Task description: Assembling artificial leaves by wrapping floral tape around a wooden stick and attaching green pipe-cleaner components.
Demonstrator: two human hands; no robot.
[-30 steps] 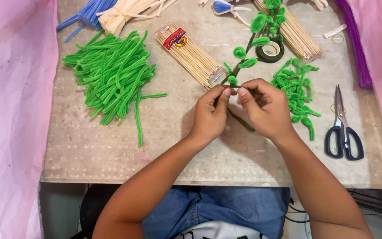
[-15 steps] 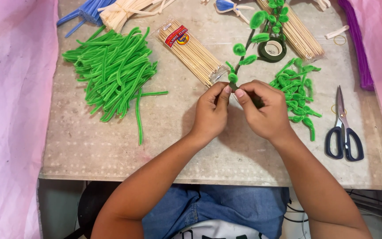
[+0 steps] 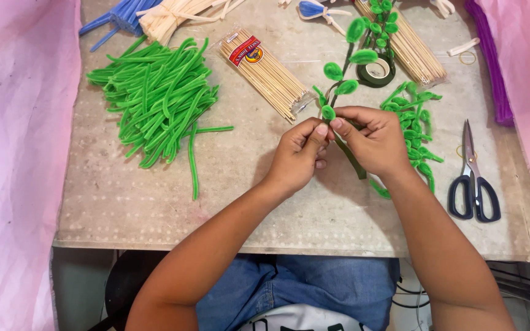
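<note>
Both hands meet over the middle of the table on a green leafy stem, a dark stick with looped green pipe-cleaner leaves rising away from me. My left hand pinches the stem at a small green leaf loop. My right hand grips the same stem from the right, and its green-wrapped lower end pokes out below the fingers. A heap of bent green leaf pieces lies just right of my right hand.
A large pile of green pipe cleaners lies at left. Two packs of wooden skewers, a roll of green tape, scissors, blue pipe cleaners, purple ones and pink cloth surround the work.
My hands have stayed on the stem with small finger shifts at the lowest leaf. The stem and other things have barely moved.
</note>
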